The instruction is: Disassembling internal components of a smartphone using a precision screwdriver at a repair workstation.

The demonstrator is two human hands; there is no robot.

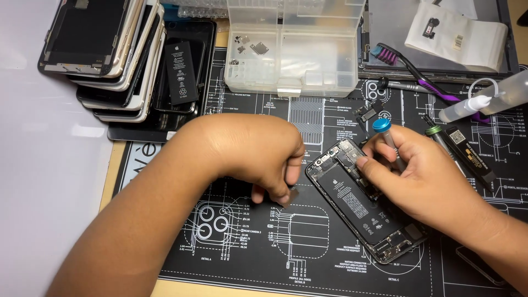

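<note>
Phone: I see an opened phone [363, 201] with its screen off, showing a long black battery, small circuit parts at the upper end and a dark metal frame.
Where it lies: on the black repair mat [308, 253] that covers the counter, between my two hands, right of the mat's middle.
Long axis: it runs on a slant, from upper left to lower right; the camera end points up and left, the connector end down and right.
Left hand: my left hand [258, 157] is curled knuckles up just left of the phone, its fingers [275, 193] pinched shut on a small grey metal plate [291, 195] held just above the mat.
Right hand: my right hand [423, 176] rests over the phone's right edge, fingers closed round a screwdriver [388, 137] with a blue cap; I cannot see its tip.
Around: a clear parts box [291, 49] sits above, a stack of phones [110, 60] at upper left, a purple brush [418, 74] and a squeeze bottle [489, 99] at upper right.
</note>
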